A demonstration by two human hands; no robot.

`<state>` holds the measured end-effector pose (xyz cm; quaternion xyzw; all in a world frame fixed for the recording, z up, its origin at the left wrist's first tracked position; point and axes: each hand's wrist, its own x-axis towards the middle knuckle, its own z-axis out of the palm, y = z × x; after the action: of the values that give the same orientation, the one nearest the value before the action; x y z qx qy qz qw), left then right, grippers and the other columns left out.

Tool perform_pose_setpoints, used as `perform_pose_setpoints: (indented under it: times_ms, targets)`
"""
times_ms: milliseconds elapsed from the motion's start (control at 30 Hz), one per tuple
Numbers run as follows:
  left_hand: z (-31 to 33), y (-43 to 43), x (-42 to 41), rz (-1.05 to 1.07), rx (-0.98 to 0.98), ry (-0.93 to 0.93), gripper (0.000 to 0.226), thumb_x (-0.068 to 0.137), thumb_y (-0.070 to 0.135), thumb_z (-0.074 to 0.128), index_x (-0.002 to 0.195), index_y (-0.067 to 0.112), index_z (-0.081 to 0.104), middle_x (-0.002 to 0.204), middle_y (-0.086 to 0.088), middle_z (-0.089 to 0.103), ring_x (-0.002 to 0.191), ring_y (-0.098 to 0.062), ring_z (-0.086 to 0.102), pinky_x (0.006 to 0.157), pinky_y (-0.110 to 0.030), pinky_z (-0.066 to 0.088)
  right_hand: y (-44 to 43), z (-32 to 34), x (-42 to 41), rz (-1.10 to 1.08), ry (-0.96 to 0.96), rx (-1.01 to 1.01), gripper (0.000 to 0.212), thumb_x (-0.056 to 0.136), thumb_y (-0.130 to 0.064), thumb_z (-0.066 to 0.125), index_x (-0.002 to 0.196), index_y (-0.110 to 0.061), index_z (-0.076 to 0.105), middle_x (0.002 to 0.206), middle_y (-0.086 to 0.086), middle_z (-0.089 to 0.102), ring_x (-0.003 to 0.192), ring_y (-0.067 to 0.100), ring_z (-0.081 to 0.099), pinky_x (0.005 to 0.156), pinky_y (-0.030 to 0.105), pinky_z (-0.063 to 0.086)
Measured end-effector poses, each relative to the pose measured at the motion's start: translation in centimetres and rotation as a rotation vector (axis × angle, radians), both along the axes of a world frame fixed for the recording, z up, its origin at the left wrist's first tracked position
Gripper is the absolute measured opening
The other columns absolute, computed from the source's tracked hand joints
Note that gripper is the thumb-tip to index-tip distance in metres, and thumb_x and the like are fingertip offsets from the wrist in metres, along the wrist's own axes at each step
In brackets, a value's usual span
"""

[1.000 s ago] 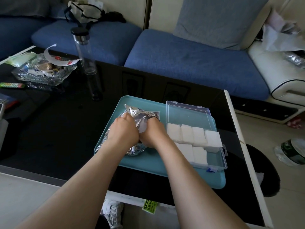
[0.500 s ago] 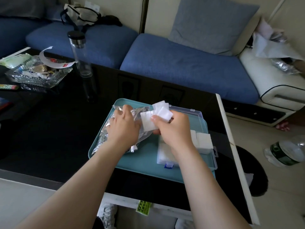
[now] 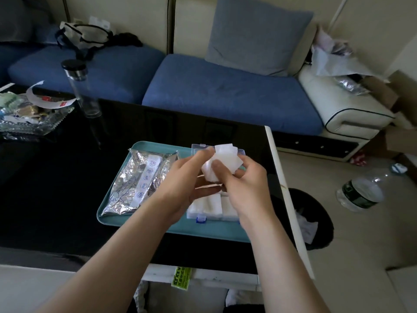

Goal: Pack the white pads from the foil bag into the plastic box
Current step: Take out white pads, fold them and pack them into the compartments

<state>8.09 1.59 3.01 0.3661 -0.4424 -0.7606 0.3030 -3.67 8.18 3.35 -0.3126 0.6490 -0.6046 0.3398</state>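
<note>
The left hand (image 3: pixel 180 180) had left the foil bag (image 3: pixel 135 184), joining the right hand (image 3: pixel 246 184); both pinched fanned white pads (image 3: pixel 228 157) above the plastic box (image 3: pixel 199 146), where loosely held ones could slip out.

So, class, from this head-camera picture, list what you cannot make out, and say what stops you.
Head view only:
1. Number of held white pads: they overlap, and the left hand and right hand grip them.
2. How full the plastic box is: both hands cover most of it.
3. What is inside the foil bag: the foil is opaque.
4. Print on the bag's white strip: too small.
</note>
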Motion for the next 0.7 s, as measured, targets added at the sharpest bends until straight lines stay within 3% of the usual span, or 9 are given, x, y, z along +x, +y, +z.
perform_pose_setpoints:
  times_ms: [100, 200, 333, 400, 567, 700]
  targets:
    - [0.3, 0.8, -0.9, -0.08, 0.029, 0.028, 0.046, 0.099, 0.041, 0.069, 0.125, 0.003, 0.07, 0.118, -0.017, 0.077, 0.113, -0.031, 0.074, 0.103, -0.049, 0.056, 0.7, -0.7, -0.7, 0.009, 0.06, -0.004, 0.023, 0.102, -0.023, 0.069, 0.125, -0.025, 0.065, 0.102, -0.003, 0.08, 0.091, 0.008, 0.078, 0.075, 0.025, 0.061]
    - [-0.3, 0.9, -1.8, -0.025, -0.012, -0.019, 0.036, 0.101, 0.03, 0.069, 0.125, 0.003, 0.069, 0.115, -0.014, 0.078, 0.111, -0.028, 0.075, 0.104, -0.048, 0.057, 0.9, -1.3, -1.4, 0.015, 0.119, 0.012, 0.021, 0.108, -0.031, 0.059, 0.129, -0.033, 0.055, 0.108, -0.005, 0.076, 0.095, 0.006, 0.075, 0.074, 0.021, 0.058]
    - [-0.8, 0.9, -3.1, 0.057, 0.033, -0.001, 0.029, 0.102, 0.024, 0.067, 0.121, 0.003, 0.071, 0.111, -0.013, 0.079, 0.105, -0.025, 0.076, 0.092, -0.037, 0.063, 0.6, -1.5, -2.7, 0.051, 0.156, 0.054, 0.017, 0.111, -0.034, 0.049, 0.128, -0.035, 0.047, 0.114, -0.006, 0.069, 0.093, 0.006, 0.069, 0.064, 0.013, 0.052]
    - [-0.9, 0.8, -3.7, 0.09, 0.047, 0.02, 0.027, 0.102, 0.023, 0.067, 0.12, 0.003, 0.071, 0.11, -0.014, 0.079, 0.101, -0.023, 0.077, 0.081, -0.03, 0.063, 0.4, -1.6, -3.1, 0.06, 0.175, 0.066, 0.018, 0.111, -0.036, 0.05, 0.128, -0.03, 0.048, 0.112, -0.003, 0.07, 0.088, 0.005, 0.069, 0.06, 0.011, 0.05]
    - [-1.4, -0.6, -4.7, 0.186, 0.034, 0.035, 0.027, 0.102, 0.024, 0.068, 0.115, 0.001, 0.07, 0.11, -0.015, 0.078, 0.103, -0.028, 0.077, 0.094, -0.044, 0.062, -0.5, -2.0, -3.8, -0.07, 0.249, -0.033, 0.018, 0.105, -0.027, 0.064, 0.112, -0.016, 0.053, 0.088, 0.007, 0.075, 0.058, 0.002, 0.068, 0.049, 0.013, 0.047]
    - [-1.7, -1.3, -5.5, 0.206, 0.038, 0.039, 0.029, 0.103, 0.024, 0.067, 0.119, 0.001, 0.068, 0.111, -0.017, 0.077, 0.1, -0.027, 0.078, 0.089, -0.043, 0.064, -1.0, -2.2, -4.9, -0.159, 0.325, -0.043, 0.014, 0.098, -0.028, 0.074, 0.098, -0.021, 0.062, 0.077, -0.001, 0.076, 0.058, 0.009, 0.071, 0.052, 0.017, 0.049]
